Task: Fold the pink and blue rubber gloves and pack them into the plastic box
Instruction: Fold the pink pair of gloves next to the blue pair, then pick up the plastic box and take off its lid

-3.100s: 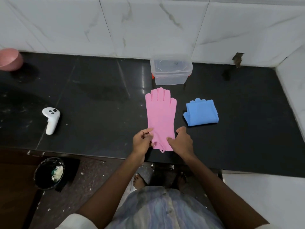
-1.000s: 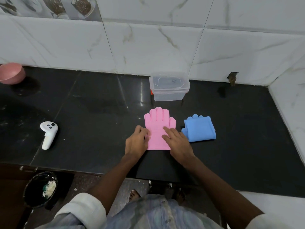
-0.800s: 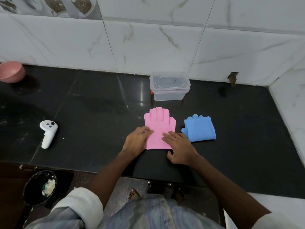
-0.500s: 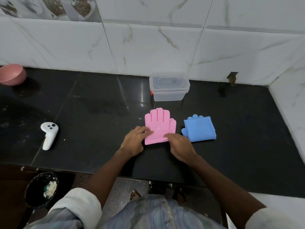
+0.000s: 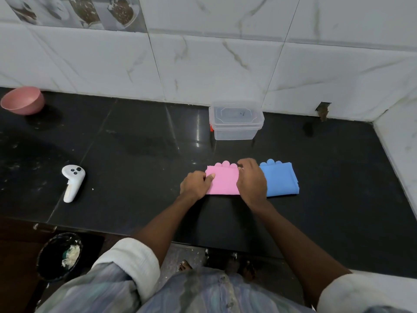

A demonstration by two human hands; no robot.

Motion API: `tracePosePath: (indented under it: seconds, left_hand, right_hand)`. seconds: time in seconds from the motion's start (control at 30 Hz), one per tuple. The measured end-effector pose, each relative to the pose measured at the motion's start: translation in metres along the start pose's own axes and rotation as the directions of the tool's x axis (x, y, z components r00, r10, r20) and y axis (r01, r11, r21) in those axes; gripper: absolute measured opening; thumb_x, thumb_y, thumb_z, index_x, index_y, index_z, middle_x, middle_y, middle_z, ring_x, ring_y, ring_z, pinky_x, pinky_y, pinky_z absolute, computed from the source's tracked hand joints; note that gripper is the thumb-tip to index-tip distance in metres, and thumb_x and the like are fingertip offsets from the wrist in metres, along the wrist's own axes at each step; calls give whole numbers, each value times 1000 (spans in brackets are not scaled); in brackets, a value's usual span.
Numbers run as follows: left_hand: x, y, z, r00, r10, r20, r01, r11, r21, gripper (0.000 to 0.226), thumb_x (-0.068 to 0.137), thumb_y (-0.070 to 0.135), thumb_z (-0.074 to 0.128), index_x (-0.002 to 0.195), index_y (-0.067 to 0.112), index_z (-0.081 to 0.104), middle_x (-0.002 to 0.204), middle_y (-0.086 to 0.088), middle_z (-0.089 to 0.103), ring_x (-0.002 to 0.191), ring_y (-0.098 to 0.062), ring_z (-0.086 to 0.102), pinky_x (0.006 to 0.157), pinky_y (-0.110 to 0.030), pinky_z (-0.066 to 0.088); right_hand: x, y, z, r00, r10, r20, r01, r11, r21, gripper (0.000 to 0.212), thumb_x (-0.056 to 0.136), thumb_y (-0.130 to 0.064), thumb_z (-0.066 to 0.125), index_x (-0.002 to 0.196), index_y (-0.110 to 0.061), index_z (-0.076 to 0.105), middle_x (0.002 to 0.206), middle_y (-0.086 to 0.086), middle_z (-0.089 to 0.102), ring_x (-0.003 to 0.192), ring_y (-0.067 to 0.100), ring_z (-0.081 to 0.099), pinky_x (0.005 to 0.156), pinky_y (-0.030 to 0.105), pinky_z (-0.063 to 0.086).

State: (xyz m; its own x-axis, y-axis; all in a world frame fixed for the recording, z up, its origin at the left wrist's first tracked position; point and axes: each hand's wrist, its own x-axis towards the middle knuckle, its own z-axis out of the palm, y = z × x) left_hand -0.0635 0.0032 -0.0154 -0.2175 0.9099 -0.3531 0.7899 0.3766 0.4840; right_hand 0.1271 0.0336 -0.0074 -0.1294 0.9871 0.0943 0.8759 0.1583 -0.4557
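Observation:
The pink glove (image 5: 223, 180) lies folded into a short rectangle on the black counter, its fingertips peeking out at the far edge. My left hand (image 5: 196, 184) pinches its left edge with the thumb on top. My right hand (image 5: 251, 180) grips its right edge and covers that side. Touching my right hand, the blue glove (image 5: 282, 180) lies folded flat just to the right. The clear plastic box (image 5: 235, 120) stands behind the gloves against the wall with its lid on.
A white handheld controller (image 5: 72, 181) lies on the counter at the left. A pink bowl (image 5: 22, 100) sits at the far left by the wall. A black bin (image 5: 59, 255) stands on the floor below the counter's front edge.
The pink glove has been folded twice, from full length to half, and now its lower part lies over the fingers. Both hands moved up with the fold to its side edges.

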Motion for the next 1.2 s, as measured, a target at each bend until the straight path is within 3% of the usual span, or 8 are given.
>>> tracePosePath:
  seconds: [0.13,0.27,0.43,0.57,0.7,0.87,1.03,1.2]
  left_hand:
    - [3,4,6,997,-63,-44,65,997,43,51,105,53,47,96,12,76,94,-8,76,91,-29,71,81,-39,57]
    - [7,4,10,992,-88,-85,93,994,52,52,104,55,49,89,14,77,86,-5,75,86,-27,72,79,-39,60]
    - [2,18,19,957,-151,-247,198,964,177,53,100,60,49,109,11,68,97,-6,72,86,-26,70,69,-35,51]
    - [0,21,29,929,102,-356,33,935,354,50,101,43,51,143,18,43,142,-8,52,123,-25,58,98,-39,50]
    - [8,14,36,956,270,-113,-225,925,306,66,105,38,52,163,31,23,173,-6,19,157,-23,26,122,-47,31]
    - [20,16,28,963,260,-70,-239,945,224,59,102,28,56,158,25,36,164,-2,36,147,-25,37,117,-45,35]
    - [12,14,21,962,269,-45,-261,955,138,42,98,20,58,140,17,58,140,-6,54,123,-27,52,107,-40,45]
    - [-4,5,28,952,283,-119,-270,956,113,33,98,21,55,128,17,66,128,-3,61,116,-25,60,101,-38,46]
  right_hand:
    - [-6,6,11,914,-374,157,400,893,-206,49,105,-26,53,151,-8,52,162,13,45,150,30,43,125,46,34]
    - [-8,13,26,869,-285,404,398,888,-230,65,112,-43,26,168,-18,6,177,3,5,164,21,7,133,45,9]
    - [-3,11,30,866,-265,424,391,887,-244,67,111,-43,23,168,-19,-2,177,2,-2,164,21,3,133,46,5]
    - [-6,15,30,861,-269,432,389,896,-217,68,111,-42,23,168,-19,-7,177,2,-8,164,21,-1,132,49,6]
    - [4,19,32,834,-232,500,363,914,-182,68,111,-44,21,167,-20,-11,176,1,-15,163,20,-8,133,48,3]
    - [11,16,32,820,-189,540,311,939,-143,67,112,-45,23,168,-23,-5,177,2,-7,164,22,-2,133,47,5]
    - [-4,9,34,882,-191,430,282,946,-159,65,109,-52,30,166,-26,16,170,6,26,153,26,31,124,45,30]
    - [-23,8,36,910,-202,361,256,961,-108,55,109,-44,34,160,-23,33,159,4,42,142,23,43,116,43,39]
